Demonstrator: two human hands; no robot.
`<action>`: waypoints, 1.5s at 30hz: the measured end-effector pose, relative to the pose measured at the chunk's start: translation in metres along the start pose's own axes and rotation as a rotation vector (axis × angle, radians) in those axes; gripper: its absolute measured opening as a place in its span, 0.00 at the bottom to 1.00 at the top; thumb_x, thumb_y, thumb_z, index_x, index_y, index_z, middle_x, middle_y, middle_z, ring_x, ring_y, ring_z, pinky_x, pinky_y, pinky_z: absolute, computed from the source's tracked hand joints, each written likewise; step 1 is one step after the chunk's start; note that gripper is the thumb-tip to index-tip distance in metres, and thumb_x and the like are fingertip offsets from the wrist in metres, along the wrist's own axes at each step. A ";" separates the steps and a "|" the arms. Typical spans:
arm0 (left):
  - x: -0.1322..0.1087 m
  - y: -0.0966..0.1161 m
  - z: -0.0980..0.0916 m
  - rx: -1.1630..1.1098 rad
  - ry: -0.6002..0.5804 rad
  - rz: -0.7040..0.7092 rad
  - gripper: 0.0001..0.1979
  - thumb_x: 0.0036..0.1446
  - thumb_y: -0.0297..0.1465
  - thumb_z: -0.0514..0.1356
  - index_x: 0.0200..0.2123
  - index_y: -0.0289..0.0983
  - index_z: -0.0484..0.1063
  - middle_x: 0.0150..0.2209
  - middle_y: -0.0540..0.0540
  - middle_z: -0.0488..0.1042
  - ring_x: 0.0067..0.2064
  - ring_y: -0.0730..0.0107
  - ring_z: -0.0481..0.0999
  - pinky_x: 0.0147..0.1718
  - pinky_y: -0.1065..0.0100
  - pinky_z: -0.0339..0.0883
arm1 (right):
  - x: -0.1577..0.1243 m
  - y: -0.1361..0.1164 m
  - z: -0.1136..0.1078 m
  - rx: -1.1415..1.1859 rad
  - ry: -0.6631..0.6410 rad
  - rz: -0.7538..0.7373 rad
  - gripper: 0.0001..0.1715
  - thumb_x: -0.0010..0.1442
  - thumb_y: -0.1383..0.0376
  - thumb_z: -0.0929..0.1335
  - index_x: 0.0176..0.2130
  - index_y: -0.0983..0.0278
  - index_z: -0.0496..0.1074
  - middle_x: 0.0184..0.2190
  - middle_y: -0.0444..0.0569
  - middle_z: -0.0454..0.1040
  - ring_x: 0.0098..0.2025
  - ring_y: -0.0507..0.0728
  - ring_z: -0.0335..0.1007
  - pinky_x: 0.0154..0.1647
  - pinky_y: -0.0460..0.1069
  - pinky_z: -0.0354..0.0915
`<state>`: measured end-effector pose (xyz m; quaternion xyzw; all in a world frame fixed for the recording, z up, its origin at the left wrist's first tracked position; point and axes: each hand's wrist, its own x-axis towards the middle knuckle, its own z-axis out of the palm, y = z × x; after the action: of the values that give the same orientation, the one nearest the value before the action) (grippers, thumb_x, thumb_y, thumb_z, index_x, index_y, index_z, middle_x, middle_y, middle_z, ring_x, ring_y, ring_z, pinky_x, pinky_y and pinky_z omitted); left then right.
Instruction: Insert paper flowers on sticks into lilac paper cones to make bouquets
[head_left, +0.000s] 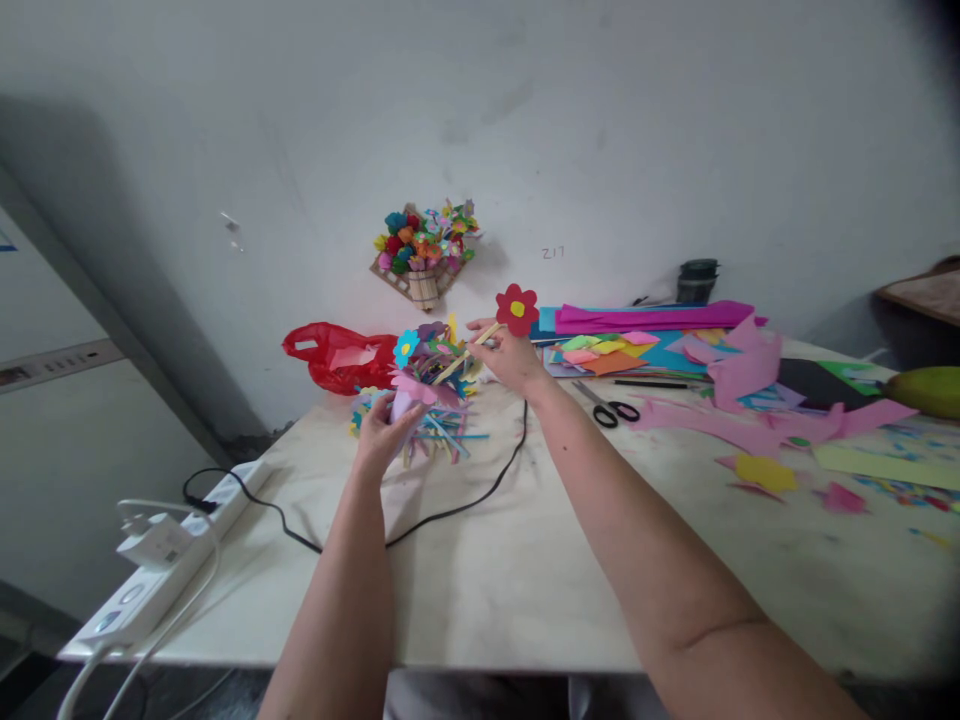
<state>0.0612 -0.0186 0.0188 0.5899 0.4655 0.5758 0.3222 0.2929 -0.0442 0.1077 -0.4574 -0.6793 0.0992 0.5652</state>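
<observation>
Over a table's far half (465,590), a person's right hand (517,358) is pinching the stem (457,364) of a red paper flower (517,310), seemingly inserting it into the bouquet (427,389) the curled left hand (382,432) is gripping just left, the next push calling for careful aim.

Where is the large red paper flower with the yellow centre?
In the head view, the red paper flower is just right of centre, above the right hand and right of the paper bouquet in the left hand.
</observation>
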 end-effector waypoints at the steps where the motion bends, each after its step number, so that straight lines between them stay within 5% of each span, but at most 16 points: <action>1: 0.000 0.000 0.000 0.003 0.005 -0.003 0.32 0.36 0.44 0.69 0.44 0.36 0.70 0.29 0.50 0.72 0.26 0.74 0.71 0.24 0.74 0.64 | -0.001 -0.001 -0.001 -0.029 -0.008 -0.020 0.05 0.55 0.64 0.67 0.32 0.61 0.75 0.46 0.46 0.76 0.48 0.57 0.71 0.50 0.52 0.64; 7: 0.000 -0.001 0.000 0.011 0.016 -0.014 0.32 0.35 0.44 0.70 0.44 0.36 0.70 0.28 0.50 0.72 0.26 0.73 0.71 0.24 0.73 0.65 | -0.002 -0.003 -0.004 -0.135 -0.048 -0.058 0.08 0.55 0.62 0.67 0.31 0.62 0.76 0.34 0.48 0.78 0.42 0.57 0.71 0.46 0.51 0.63; 19: 0.000 -0.002 0.000 -0.041 -0.015 -0.019 0.33 0.34 0.43 0.70 0.45 0.35 0.69 0.30 0.48 0.74 0.27 0.72 0.73 0.26 0.72 0.66 | -0.004 -0.008 -0.015 0.134 -0.145 0.095 0.07 0.49 0.65 0.67 0.22 0.65 0.70 0.20 0.41 0.68 0.27 0.51 0.65 0.30 0.45 0.58; 30: -0.001 0.002 0.001 -0.065 0.016 -0.011 0.33 0.34 0.44 0.70 0.44 0.35 0.70 0.29 0.48 0.74 0.27 0.73 0.72 0.26 0.72 0.66 | -0.003 0.000 -0.002 0.302 -0.170 0.031 0.07 0.49 0.63 0.70 0.29 0.65 0.72 0.30 0.46 0.74 0.35 0.53 0.70 0.40 0.48 0.65; 45: -0.001 0.003 0.002 -0.063 0.015 -0.023 0.32 0.34 0.43 0.70 0.44 0.35 0.70 0.30 0.48 0.74 0.27 0.73 0.73 0.26 0.72 0.67 | -0.007 -0.008 -0.001 0.034 -0.077 0.014 0.14 0.49 0.65 0.71 0.39 0.60 0.73 0.37 0.48 0.77 0.41 0.56 0.73 0.47 0.52 0.65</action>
<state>0.0639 -0.0206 0.0205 0.5698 0.4561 0.5908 0.3439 0.2895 -0.0540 0.1090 -0.4481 -0.6956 0.1323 0.5457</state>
